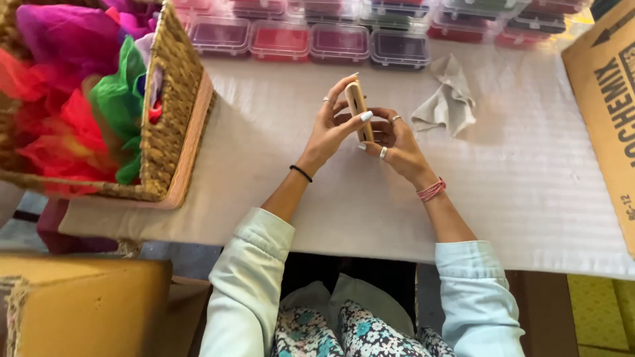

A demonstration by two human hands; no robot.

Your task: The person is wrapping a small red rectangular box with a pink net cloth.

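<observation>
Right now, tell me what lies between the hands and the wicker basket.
Nothing: in the head view, only bare white table cover runs from the left hand to the wicker basket.

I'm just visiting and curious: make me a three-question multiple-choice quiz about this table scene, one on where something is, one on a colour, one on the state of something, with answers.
1. Where does the grey cloth lie?
A. In the basket
B. On the table, right of the hands
C. On the cardboard box

2. What colour is the band on the right hand's wrist?
A. Pink
B. Black
C. Green

3. How is the small tan block held?
A. Lying flat on the table
B. Dropped in the basket
C. Raised on end between both hands

Answers:
1 B: the cloth sits crumpled on the table, past the right hand.
2 A: the pink band is on the right wrist; the black one is on the left.
3 C: the left hand and right hand both grip it, lifted off the table.
</observation>
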